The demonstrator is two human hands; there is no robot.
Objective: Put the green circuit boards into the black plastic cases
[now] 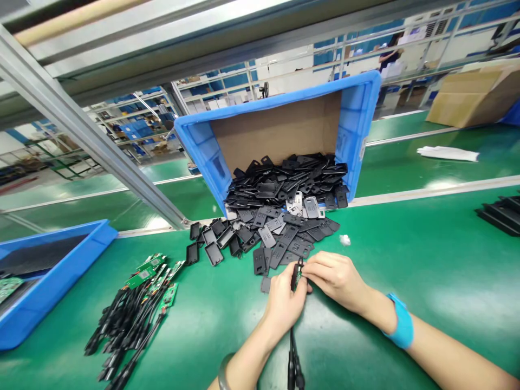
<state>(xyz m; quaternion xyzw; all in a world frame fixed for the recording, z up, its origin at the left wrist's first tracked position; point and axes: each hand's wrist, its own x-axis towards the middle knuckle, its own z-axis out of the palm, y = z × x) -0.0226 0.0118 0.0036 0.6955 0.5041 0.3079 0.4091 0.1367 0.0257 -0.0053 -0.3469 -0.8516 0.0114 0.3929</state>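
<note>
My left hand (284, 297) is closed around a small black plastic housing with a green circuit board (298, 275) in it. Black cables (293, 357) run from it down toward the table's near edge. Against the housing's right side, my right hand (335, 279) pinches with thumb and fingertips; what lies between those fingers is hidden. Just beyond the hands, flat black plastic covers (280, 252) are spread in a loose heap. Open black box-shaped shells (214, 253) lie to the left of that heap.
A blue crate (368, 130) lies on its side, black covers spilling out. Circuit boards with cables (140, 303) are piled at left beside a blue tray (52, 292). Black parts (501, 214) sit at far right. A white glove (447, 154) and cardboard box (467, 95) lie beyond.
</note>
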